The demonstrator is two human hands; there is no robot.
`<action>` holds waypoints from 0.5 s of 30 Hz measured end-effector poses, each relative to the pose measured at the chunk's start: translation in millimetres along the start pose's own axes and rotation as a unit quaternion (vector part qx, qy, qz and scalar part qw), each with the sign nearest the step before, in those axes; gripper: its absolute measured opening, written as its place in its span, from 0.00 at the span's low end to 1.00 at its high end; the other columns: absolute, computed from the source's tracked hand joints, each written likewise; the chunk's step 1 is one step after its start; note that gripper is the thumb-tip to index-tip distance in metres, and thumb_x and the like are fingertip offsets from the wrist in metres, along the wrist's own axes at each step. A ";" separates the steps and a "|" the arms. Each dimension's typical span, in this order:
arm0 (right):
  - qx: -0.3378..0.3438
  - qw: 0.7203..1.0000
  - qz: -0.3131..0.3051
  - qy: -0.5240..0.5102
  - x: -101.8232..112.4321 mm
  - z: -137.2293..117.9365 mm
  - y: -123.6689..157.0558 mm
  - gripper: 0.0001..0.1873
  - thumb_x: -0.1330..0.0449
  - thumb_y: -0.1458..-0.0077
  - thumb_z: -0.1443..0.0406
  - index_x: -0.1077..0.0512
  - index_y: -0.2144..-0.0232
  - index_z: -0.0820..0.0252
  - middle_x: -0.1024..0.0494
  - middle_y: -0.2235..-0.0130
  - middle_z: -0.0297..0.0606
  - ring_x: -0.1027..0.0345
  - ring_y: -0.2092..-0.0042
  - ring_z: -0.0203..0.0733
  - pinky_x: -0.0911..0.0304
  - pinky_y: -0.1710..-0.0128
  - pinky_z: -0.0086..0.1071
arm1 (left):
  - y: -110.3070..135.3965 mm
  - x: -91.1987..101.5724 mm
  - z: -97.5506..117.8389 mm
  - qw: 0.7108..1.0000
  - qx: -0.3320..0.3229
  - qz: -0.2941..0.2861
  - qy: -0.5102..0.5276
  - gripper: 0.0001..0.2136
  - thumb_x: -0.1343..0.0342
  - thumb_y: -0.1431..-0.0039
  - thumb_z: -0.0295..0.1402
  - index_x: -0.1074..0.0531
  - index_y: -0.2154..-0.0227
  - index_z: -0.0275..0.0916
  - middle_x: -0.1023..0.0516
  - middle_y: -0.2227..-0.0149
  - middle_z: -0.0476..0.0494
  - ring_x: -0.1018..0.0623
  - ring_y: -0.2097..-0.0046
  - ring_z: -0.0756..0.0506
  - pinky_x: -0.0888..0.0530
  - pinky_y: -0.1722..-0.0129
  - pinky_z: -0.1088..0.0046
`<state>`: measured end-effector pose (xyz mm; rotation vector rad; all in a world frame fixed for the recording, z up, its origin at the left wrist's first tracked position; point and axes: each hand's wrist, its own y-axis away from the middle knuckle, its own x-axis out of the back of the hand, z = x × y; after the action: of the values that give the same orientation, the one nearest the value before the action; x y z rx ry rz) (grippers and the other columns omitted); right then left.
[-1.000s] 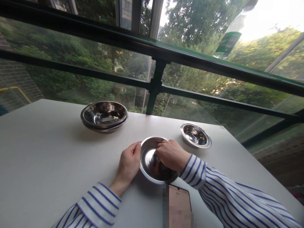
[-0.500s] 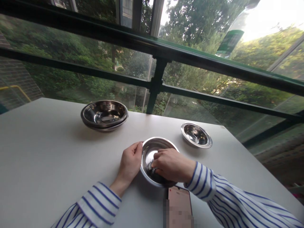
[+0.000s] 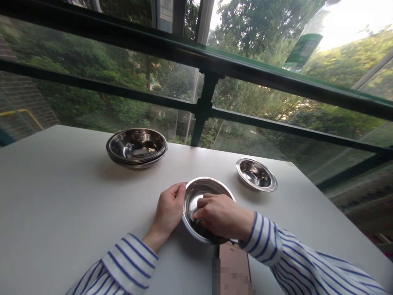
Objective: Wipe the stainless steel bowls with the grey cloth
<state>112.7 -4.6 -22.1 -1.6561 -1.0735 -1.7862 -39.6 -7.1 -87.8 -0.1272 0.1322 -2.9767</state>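
Left hand (image 3: 169, 208) grips the bowl (image 3: 201, 189) at its right; right hand (image 3: 220, 214) curls inside, grasp unclear. Apparent step: working the interior. Next move calls for a steady bowl.

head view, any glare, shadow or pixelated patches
Head view: white sky glares behind the green-labelled clear plastic bottle; head view: bright reflections in the nearest round silver metal bowl; head view: soft shadow on the white tabletop left of the stacked metal bowls; head view: dark-edged phone partly pixelated.
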 end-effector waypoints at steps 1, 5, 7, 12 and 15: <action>0.001 1.000 -0.003 -0.003 0.3 -1.7 1.5 0.07 0.44 0.47 0.66 0.26 0.68 0.56 0.25 0.64 0.34 0.34 0.61 0.39 0.44 0.67 0.30 | 0.1 0.0 -0.2 1.000 -0.002 0.001 0.000 0.16 0.50 0.44 0.39 0.23 0.63 0.35 0.19 0.68 0.43 0.23 0.67 0.45 0.29 0.67 0.73; -0.075 0.997 0.014 0.005 -2.5 2.8 -0.5 0.09 0.45 0.45 0.64 0.25 0.68 0.59 0.25 0.65 0.37 0.33 0.62 0.41 0.43 0.67 0.30 | 0.1 -0.1 -0.8 1.000 -0.009 0.000 -0.005 0.16 0.50 0.44 0.39 0.23 0.63 0.34 0.19 0.67 0.42 0.23 0.65 0.45 0.29 0.64 0.72; -0.110 0.993 0.028 0.014 -4.9 9.2 -5.3 0.11 0.47 0.44 0.65 0.25 0.68 0.61 0.25 0.65 0.41 0.33 0.62 0.42 0.42 0.66 0.31 | -0.6 0.0 -1.3 1.000 -0.009 0.000 -0.005 0.16 0.50 0.44 0.39 0.23 0.63 0.34 0.19 0.67 0.42 0.23 0.65 0.44 0.29 0.64 0.72; -0.110 0.993 0.043 0.018 -6.3 17.9 -23.5 0.12 0.48 0.44 0.67 0.25 0.66 0.63 0.25 0.64 0.44 0.34 0.59 0.44 0.41 0.62 0.32 | -4.6 3.2 -2.9 1.000 -0.009 0.021 -0.011 0.16 0.50 0.45 0.40 0.23 0.65 0.34 0.20 0.68 0.42 0.23 0.64 0.43 0.30 0.64 0.71; -0.083 0.996 0.043 0.013 -4.5 14.7 -34.3 0.12 0.47 0.45 0.67 0.25 0.64 0.63 0.25 0.62 0.43 0.35 0.58 0.44 0.42 0.59 0.32 | -6.9 6.2 -2.9 0.999 -0.008 0.038 -0.014 0.16 0.50 0.45 0.40 0.23 0.67 0.34 0.20 0.69 0.42 0.23 0.64 0.43 0.30 0.63 0.71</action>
<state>95.4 26.2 -34.7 -1.7409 -0.8499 -1.8791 -47.0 -1.1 -89.6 -0.1630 0.1552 -2.8968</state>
